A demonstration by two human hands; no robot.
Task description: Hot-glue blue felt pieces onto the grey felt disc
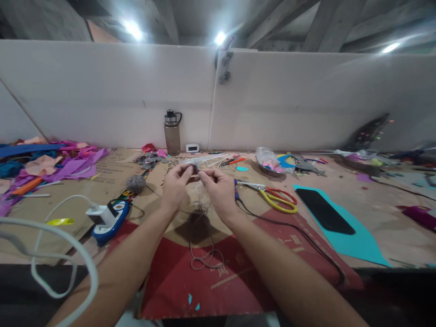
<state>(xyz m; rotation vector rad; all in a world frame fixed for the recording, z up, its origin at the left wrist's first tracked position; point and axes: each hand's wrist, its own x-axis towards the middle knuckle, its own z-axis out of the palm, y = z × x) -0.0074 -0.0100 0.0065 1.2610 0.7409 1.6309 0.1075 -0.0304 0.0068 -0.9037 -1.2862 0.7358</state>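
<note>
My left hand (176,185) and my right hand (220,188) meet over the middle of the table, fingertips pinched close together. Between them is a small, thin bluish piece (195,165), too small to make out its kind. Grey-brown yarn (204,262) lies in loose loops below the hands on red cardboard (190,290). A ball of grey yarn (135,184) rests left of my left hand. Just right of my right hand lie scissors (279,200) with red and yellow handles.
A blue power strip (114,225) with a white charger (102,214) sits at left, its white cable looping in front. A black phone (325,211) lies on turquoise sheet (364,247). A bottle (172,136) stands at the back. Coloured scraps (71,165) pile up far left.
</note>
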